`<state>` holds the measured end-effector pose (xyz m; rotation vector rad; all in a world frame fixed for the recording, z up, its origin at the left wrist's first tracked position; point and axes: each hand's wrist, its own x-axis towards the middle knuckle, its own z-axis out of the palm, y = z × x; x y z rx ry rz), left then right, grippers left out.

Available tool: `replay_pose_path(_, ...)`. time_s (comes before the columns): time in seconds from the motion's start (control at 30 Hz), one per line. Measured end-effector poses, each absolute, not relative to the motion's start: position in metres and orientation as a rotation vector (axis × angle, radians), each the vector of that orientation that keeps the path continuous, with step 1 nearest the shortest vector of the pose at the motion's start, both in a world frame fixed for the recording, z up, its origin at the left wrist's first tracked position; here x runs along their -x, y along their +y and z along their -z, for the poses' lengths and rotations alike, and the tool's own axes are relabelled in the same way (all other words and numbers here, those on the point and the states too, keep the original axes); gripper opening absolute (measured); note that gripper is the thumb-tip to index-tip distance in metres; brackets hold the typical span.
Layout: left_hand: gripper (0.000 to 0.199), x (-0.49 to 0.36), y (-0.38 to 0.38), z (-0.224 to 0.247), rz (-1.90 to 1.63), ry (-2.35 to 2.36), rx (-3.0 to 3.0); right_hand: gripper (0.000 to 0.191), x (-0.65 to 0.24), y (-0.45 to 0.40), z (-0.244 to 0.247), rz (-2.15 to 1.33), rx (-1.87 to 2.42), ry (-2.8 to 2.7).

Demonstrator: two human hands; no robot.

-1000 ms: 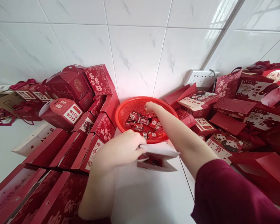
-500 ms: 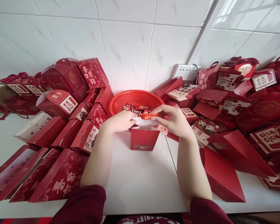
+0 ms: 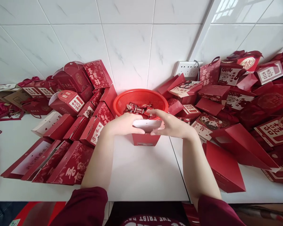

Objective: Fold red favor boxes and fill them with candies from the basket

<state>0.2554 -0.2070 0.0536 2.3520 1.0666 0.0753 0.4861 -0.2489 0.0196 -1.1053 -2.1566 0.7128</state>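
Note:
Between my two hands a red paper box (image 3: 146, 139) stands upright on the white table, its top open and its pale inner side showing. My left hand (image 3: 125, 124) is at the left of the box's opening, with thumb and fingers round its upper edge. On the other side my right hand (image 3: 170, 124) has its fingers spread at the box's rim, with no candy seen in it. Just behind the box is a red plastic basket (image 3: 124, 96) with wrapped candies (image 3: 139, 109) inside.
Rows of open red boxes (image 3: 69, 168) stand at the left. More red boxes and bags (image 3: 244, 149) are heaped at the right. A white power strip (image 3: 187, 69) leans by the tiled wall. The white table (image 3: 146, 175) has its front edge near my body.
The orange-red wrapped candy has left my right hand and is out of sight. Both hands have come down around the top of the box, and the view has shifted slightly.

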Motion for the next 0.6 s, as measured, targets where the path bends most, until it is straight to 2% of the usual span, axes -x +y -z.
replay_pose_path(0.07,0.026,-0.256,-0.208,-0.056,0.004,1.013,-2.313,0.069,-0.487,-0.249,-0.019,-0.811,1.130,-2.243)
replay_pose_path(0.2,0.022,-0.257,-0.202,-0.050,-0.021,1.030,-2.397,0.025,-0.485,-0.245,-0.019,-0.742,1.259,-2.347)
replay_pose_path(0.27,0.021,-0.256,-0.197,-0.044,-0.036,1.070,-2.438,0.012,-0.483,-0.239,-0.015,-0.679,1.352,-2.345)
replay_pose_path(0.4,0.018,-0.256,-0.186,-0.035,-0.042,1.054,-2.514,0.015,-0.482,-0.223,-0.003,-0.643,1.415,-2.366)
replay_pose_path(0.6,0.023,-0.262,-0.177,-0.036,-0.112,1.074,-2.552,0.021,-0.484,-0.213,0.005,-0.623,1.345,-2.344)
